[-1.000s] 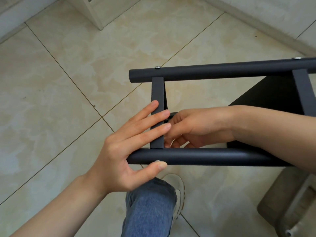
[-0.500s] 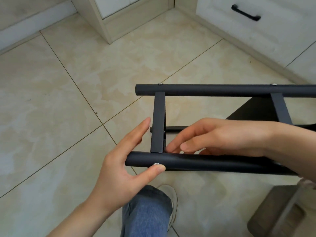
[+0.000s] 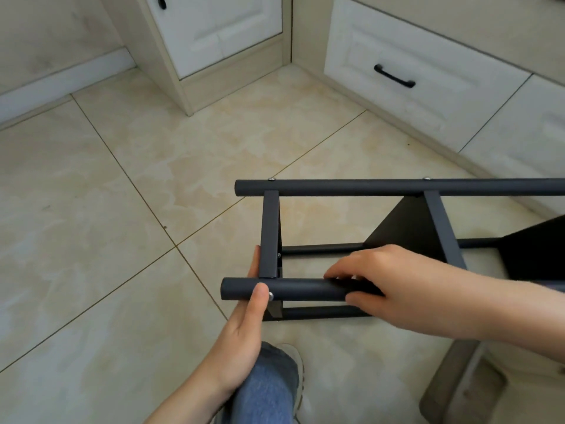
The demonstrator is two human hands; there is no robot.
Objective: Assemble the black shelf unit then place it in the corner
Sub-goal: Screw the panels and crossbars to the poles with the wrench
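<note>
Looking down on the black shelf unit (image 3: 443, 228), tipped on its side right of centre over the tiled floor (image 3: 122, 240) and running off the right edge; cannot tell whether resting on the tiles or lifted clear. Gripping the near tube (image 3: 305, 290) at its left end with the left hand (image 3: 244, 325): thumb pressed across the tube just beside a silver screw (image 3: 271, 295), fingers reaching up behind the flat crossbar (image 3: 270, 234), only their tips peeking out on its left. Clamping that same tube further right with the right hand (image 3: 388, 283), fingers curled over the top, thumb tucked along the near side. Beyond the hands, a far tube (image 3: 367, 187) lying parallel, and a black triangular shelf panel (image 3: 403, 231) showing inside the frame. Down at the near edge, a jeans leg (image 3: 266, 387) and a pale shoe (image 3: 298, 362). Near right, a grey object (image 3: 458, 390), too blurred to name. Far off, white cabinets (image 3: 214, 26) meeting in a corner, with a black drawer handle (image 3: 394, 76) to the right.
</note>
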